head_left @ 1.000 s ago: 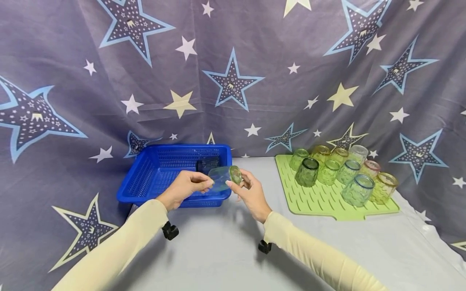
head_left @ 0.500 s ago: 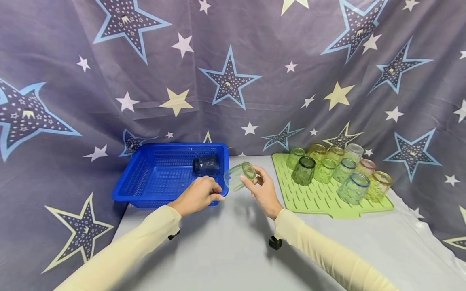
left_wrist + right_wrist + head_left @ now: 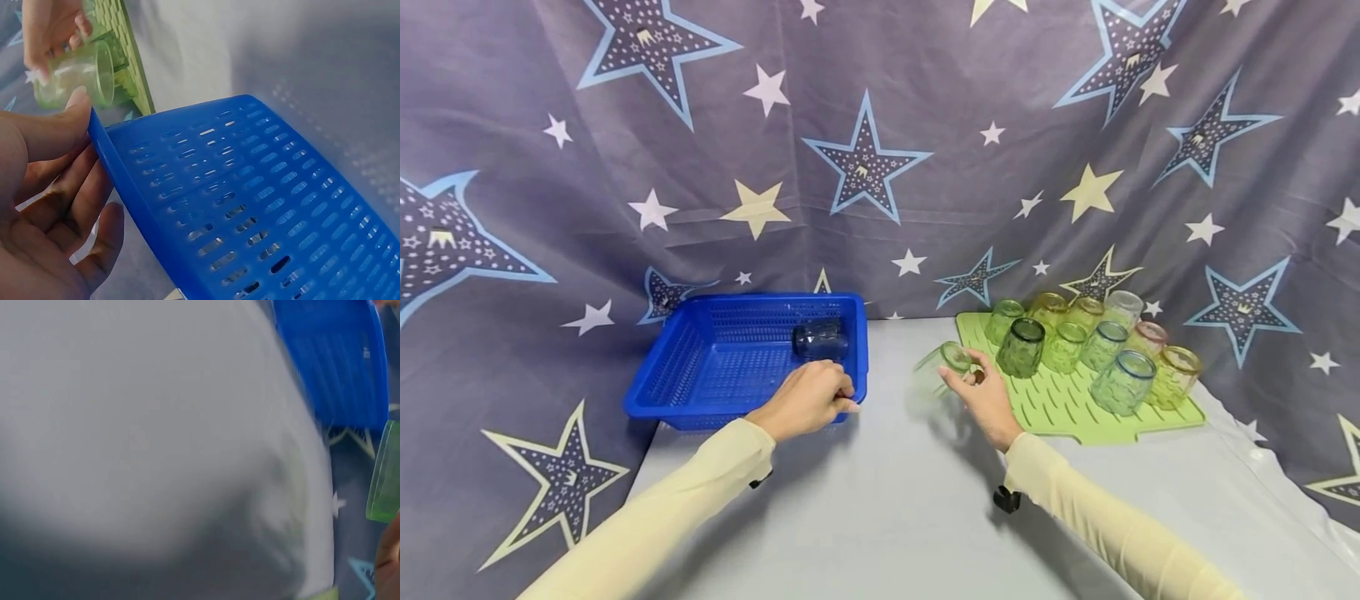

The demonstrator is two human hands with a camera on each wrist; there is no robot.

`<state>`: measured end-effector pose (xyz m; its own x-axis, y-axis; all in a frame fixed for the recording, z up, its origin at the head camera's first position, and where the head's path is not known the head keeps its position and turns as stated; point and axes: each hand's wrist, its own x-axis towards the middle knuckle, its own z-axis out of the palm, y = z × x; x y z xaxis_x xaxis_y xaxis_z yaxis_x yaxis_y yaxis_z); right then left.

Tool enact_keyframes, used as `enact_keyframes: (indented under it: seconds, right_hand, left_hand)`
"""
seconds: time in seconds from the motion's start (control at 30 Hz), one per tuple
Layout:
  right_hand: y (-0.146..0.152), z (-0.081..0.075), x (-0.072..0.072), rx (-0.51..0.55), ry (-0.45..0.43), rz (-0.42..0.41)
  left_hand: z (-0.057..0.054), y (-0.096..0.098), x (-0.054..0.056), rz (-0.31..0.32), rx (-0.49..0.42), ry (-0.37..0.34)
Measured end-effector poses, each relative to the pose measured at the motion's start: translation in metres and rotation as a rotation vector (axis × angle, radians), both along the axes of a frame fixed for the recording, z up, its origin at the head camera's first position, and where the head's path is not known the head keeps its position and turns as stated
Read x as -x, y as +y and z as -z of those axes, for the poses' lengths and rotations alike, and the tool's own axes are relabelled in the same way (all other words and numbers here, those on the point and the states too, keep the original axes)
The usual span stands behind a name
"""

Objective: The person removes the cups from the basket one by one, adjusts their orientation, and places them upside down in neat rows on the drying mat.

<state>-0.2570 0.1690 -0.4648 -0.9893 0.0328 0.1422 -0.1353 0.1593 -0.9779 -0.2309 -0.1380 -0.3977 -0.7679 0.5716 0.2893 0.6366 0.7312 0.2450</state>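
My right hand (image 3: 988, 400) holds a pale green drinking glass (image 3: 942, 367) tilted above the white table, just left of the green draining mat (image 3: 1052, 408). In the right wrist view only part of that glass (image 3: 386, 475) shows at the right edge. At the front right corner of the blue plastic basket (image 3: 859, 358), my left hand (image 3: 811, 398) has loosely bent fingers. In the left wrist view, its fingers (image 3: 94, 187) lie beside the basket rim; whether they touch it is unclear. Inside the basket, a dark glass (image 3: 820, 340) lies on its side.
Several coloured glasses stand upside down on the mat, among them a dark green glass (image 3: 1021, 348) nearest my right hand and a blue-rimmed glass (image 3: 1123, 383) at the front. A star-patterned curtain (image 3: 880, 242) hangs directly behind the table (image 3: 880, 517).
The right hand has carried the pale green glass rightward from the basket towards the mat. My left hand has let go of that glass and now stays by the basket's corner.
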Motion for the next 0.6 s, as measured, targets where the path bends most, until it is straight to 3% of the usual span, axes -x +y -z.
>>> enact_keyframes:
  seconds: [0.37,0.6]
  right_hand:
    - [0.07,0.008,-0.006,-0.131,-0.08,0.125]
    - [0.111,0.01,-0.016,-0.226,-0.116,0.189]
  left_hand:
    - [-0.001,0.002,-0.001,-0.012,-0.006,-0.044]
    - [0.001,0.0,-0.001,-0.011,-0.009,-0.023]
